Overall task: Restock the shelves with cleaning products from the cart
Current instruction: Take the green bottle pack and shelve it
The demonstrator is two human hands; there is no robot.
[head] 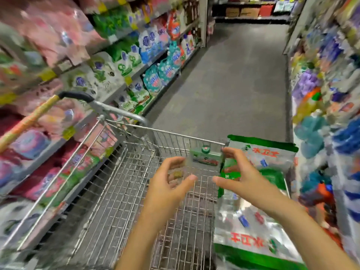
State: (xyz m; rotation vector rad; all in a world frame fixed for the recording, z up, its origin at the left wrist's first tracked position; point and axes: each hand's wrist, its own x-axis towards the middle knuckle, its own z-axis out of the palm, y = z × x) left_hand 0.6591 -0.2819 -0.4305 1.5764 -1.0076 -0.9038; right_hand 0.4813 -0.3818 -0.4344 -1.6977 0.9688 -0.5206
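here your left hand (171, 181) and right hand (240, 177) spread wide, empty; the green bag (270, 158) lies lengthwise along the cart's (185, 135) right side, nearer the right hand.

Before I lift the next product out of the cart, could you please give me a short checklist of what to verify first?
1. Left hand free: ok, fingers spread, holding nothing.
2. Right hand gripping the green and silver bag: not ok, fingers spread by its edge, no grip seen.
3. Bag within reach: ok, it stands at the right side of the cart, next to the right hand.
4. Other stock left: ok, a small green pack lies at the cart's far end.
5. Aisle floor ahead free: ok.
6. Matching slot on the shelves: cannot tell, too blurred.
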